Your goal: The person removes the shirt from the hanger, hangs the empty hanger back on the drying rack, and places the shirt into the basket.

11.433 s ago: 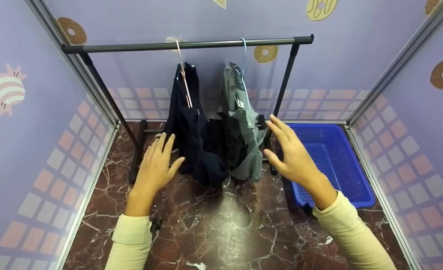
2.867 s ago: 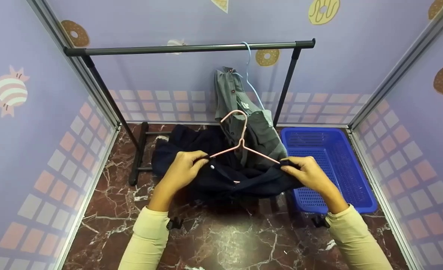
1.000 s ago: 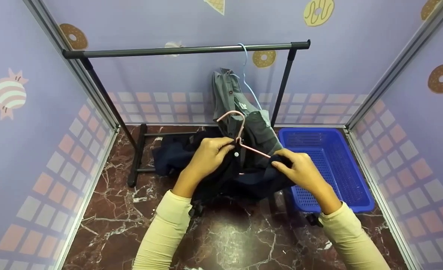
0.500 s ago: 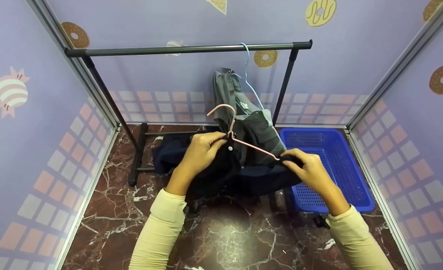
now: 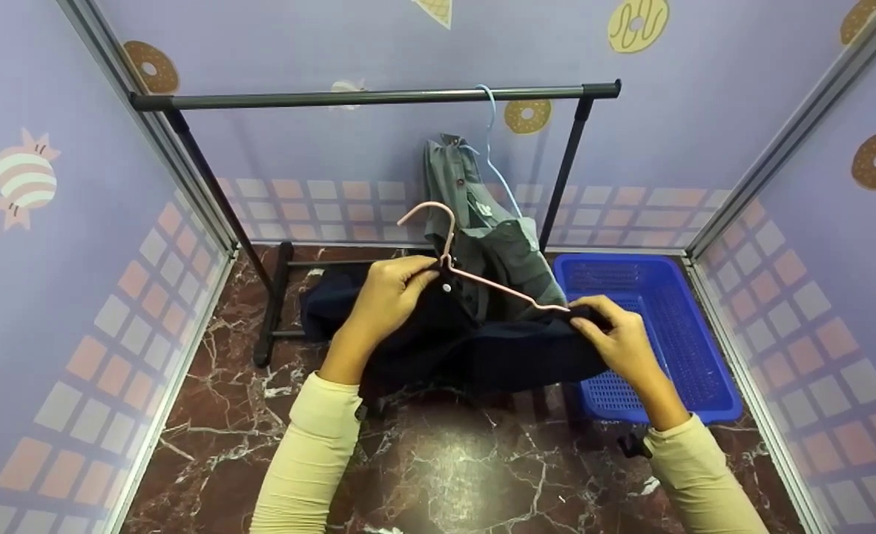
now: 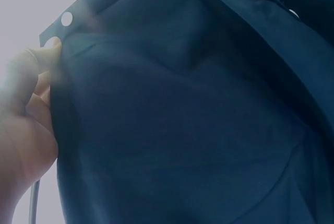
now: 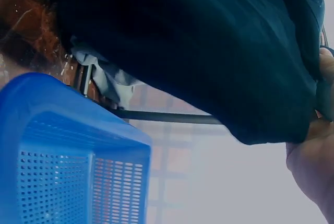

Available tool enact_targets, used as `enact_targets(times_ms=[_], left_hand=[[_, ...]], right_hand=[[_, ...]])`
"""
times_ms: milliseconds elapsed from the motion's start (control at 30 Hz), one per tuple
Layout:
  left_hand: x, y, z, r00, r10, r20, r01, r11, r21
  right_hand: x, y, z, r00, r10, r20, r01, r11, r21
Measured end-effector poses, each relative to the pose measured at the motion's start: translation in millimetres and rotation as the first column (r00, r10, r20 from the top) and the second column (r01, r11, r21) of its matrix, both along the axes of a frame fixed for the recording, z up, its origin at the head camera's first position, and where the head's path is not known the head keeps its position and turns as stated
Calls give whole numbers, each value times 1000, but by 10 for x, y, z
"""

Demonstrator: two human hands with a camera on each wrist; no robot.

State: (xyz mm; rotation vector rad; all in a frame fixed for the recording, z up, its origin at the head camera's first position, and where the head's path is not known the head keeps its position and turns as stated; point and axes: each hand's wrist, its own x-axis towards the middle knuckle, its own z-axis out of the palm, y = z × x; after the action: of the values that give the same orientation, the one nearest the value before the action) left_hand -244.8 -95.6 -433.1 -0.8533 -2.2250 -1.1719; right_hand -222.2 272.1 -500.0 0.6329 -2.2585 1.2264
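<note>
Head view, left hand: our left hand [image 5: 387,291] pinches the collar edge of the dark navy shirt [image 5: 482,348] right at the neck of the pink hanger [image 5: 475,274], fingers curled onto the cloth.
Head view, right hand: our right hand [image 5: 619,337] grips the shirt's far shoulder where the hanger's arm ends, fingers folded round the fabric.
Head view, shirt: it sags between our two hands, held up above the marble floor [image 5: 438,460], with part of it trailing behind our left hand.
Head view, hanger: its hook rises just above our left fingertips, and its one visible arm slopes down to our right hand.
Head view, beyond the hands: a grey shirt [image 5: 493,237] hangs on a light blue hanger [image 5: 491,133] from the black rail [image 5: 371,96], just behind the pink hook.
Head view, right of our right hand: a blue basket [image 5: 675,334] stands on the floor.
Left wrist view: our left fingers [image 6: 36,85] clamp the buttoned edge of the navy shirt [image 6: 188,119], which fills nearly all we see; a white button [image 6: 66,19] sits just above the fingertips.
Right wrist view: our right hand [image 7: 313,151] holds a bunched corner of the shirt [image 7: 198,41]; the basket [image 7: 73,166] lies below it, well apart.
</note>
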Motion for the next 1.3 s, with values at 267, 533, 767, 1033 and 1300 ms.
enact_targets(times_ms=[267, 533, 767, 1033, 1300], left_hand=[[-8, -70, 7, 1000, 20, 2, -20, 1000, 21], [-13, -106, 25, 1000, 21, -7, -21, 999, 42], [-5, -86, 88, 1000, -12, 7, 12, 999, 46], [-4, -62, 69, 999, -32, 1, 32, 999, 18], [-2, -48, 59, 999, -46, -13, 46, 999, 0]], right_hand=[[146, -74, 93, 999, 18, 52, -13, 995, -94], [178, -87, -90, 994, 55, 91, -39, 985, -170], [80, -47, -512, 995, 2, 102, 3, 999, -47], [103, -150, -695, 993, 48, 110, -63, 988, 142], [122, -60, -645, 977, 71, 203, -113, 973, 202]])
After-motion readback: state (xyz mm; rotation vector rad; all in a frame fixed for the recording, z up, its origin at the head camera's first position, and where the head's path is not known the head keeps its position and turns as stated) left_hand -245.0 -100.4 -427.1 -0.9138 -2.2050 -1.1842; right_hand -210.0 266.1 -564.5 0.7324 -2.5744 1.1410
